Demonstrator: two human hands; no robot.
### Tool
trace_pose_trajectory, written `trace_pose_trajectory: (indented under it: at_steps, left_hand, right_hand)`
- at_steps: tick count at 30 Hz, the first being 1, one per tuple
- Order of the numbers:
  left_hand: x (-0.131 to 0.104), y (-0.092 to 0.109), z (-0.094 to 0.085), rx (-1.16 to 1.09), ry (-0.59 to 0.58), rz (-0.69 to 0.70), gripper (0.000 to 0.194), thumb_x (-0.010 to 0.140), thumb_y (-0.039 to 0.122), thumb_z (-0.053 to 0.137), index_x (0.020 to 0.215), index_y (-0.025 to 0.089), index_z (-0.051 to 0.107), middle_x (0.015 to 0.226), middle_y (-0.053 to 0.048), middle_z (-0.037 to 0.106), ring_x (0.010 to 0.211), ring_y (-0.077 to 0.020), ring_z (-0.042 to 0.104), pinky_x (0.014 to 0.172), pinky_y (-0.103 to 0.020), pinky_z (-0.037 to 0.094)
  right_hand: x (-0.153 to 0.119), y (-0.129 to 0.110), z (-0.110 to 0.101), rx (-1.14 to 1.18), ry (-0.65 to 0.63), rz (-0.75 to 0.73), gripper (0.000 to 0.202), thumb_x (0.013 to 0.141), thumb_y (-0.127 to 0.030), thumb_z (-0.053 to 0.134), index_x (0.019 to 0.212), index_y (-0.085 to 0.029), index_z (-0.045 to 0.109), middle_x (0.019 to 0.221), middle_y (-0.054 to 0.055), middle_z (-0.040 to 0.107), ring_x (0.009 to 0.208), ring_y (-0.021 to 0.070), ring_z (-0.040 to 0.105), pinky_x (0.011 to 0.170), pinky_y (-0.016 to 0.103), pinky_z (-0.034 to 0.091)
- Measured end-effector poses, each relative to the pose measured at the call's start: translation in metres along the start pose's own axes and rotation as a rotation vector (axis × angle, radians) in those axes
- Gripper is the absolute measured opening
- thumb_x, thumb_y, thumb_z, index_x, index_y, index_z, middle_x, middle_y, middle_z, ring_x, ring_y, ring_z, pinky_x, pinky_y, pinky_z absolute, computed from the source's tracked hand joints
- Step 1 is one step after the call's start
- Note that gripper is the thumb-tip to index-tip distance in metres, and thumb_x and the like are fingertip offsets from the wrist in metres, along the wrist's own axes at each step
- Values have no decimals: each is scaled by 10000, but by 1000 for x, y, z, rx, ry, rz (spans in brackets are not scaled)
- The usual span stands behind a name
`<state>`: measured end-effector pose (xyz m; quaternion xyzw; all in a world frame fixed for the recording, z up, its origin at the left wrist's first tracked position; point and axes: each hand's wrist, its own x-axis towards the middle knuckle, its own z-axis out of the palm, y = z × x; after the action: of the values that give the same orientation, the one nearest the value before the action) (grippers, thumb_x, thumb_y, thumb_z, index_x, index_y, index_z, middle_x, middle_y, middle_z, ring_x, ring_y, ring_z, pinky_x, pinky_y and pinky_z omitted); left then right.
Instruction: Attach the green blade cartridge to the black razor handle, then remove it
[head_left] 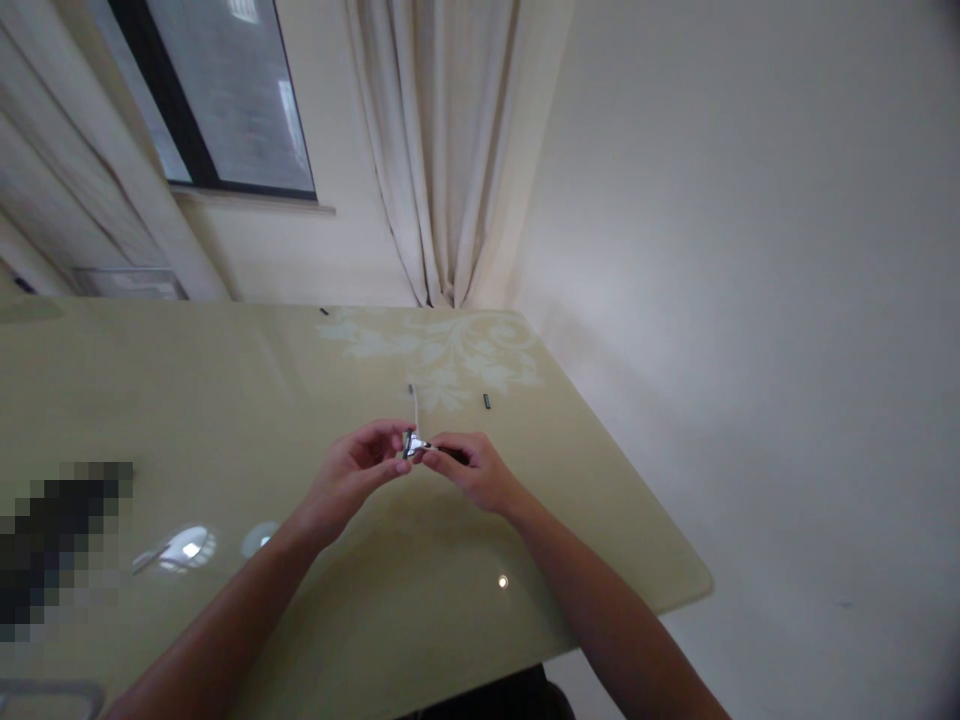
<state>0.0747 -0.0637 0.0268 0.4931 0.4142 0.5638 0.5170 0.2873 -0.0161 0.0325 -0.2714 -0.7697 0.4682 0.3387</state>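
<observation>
Between both hands is a razor (415, 445) with a shiny silver head and a dark handle, held above the table. My left hand (360, 462) pinches the head between thumb and fingertips. Wrapped by the fingers of my right hand (480, 470), the handle is mostly hidden. Just behind the hands lies a thin white stick (415, 405) with a greyish tip; its near end is hidden. A small dark rectangular piece (487, 401), like a razor cartridge, rests beyond my right hand.
The glossy pale-green table (600, 530) has a white floral pattern at its far corner. Another small dark piece (324, 311) lies by the far edge. A pixelated dark shape (60, 540) is at left. Curtains (442, 150) and a wall (750, 300) border the table.
</observation>
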Motion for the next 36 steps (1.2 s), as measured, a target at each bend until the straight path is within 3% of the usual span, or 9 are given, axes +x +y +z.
trace_pose_trajectory:
  at_steps: [6,12,17,21,27,30,32,34,36]
  left_hand:
    - [1,0,-1,139,10,37,433,632,273,948,1038,217,812,813,-10,672,759,-150,612,706,-258,509]
    - [3,-6,1,307,38,56,411,682,348,913,1046,203,790,775,-2,663,702,-145,598,662,-257,475]
    - [1,-7,0,244,-30,26,499,753,382,878,1206,227,735,859,-21,688,777,-162,628,707,-262,492]
    - [0,-3,1,224,12,13,457,733,388,897,1138,217,772,801,-1,648,753,-149,599,711,-249,481]
    - [2,-7,0,118,81,-11,513,757,461,873,1200,235,747,862,2,645,780,-138,579,732,-237,476]
    - [7,-14,-12,184,226,29,428,825,556,779,1068,204,755,800,7,627,699,-125,518,658,-225,429]
    - [11,-20,-20,330,283,50,441,862,619,695,920,185,747,762,-8,639,670,-139,506,623,-240,406]
    - [16,-25,-23,522,257,59,489,903,648,597,864,182,740,750,-30,665,677,-169,545,628,-266,413]
    - [20,-30,-19,726,194,35,510,941,640,508,860,188,732,739,-41,684,679,-199,587,641,-292,420]
  right_hand:
    - [-1,2,0,-52,-9,-42,418,1010,-519,587,916,-152,763,712,-13,558,647,120,445,618,242,337]
    - [-1,8,-1,-213,13,-62,438,1041,-517,536,911,-158,751,725,1,599,657,129,487,643,241,355]
    - [1,8,0,-226,16,-60,421,1052,-502,525,900,-166,726,714,-11,580,649,123,487,635,239,340]
    - [1,6,1,-223,12,-76,416,1052,-502,528,886,-168,713,709,-15,573,650,121,489,642,239,346]
    - [3,11,3,-117,106,-37,333,972,-486,663,1124,-191,634,699,-49,582,604,120,488,619,235,364]
    - [11,23,-15,-21,248,13,297,967,-486,633,1004,-191,623,789,-3,653,652,132,561,642,243,417]
    - [16,36,-38,-56,458,55,302,955,-486,619,958,-185,645,837,26,679,726,151,601,685,258,444]
    - [19,51,-65,-184,631,134,290,924,-459,623,873,-179,680,886,52,710,802,174,626,747,280,460]
    - [19,65,-87,-319,687,261,302,910,-439,621,829,-169,731,828,60,725,797,197,641,757,298,461]
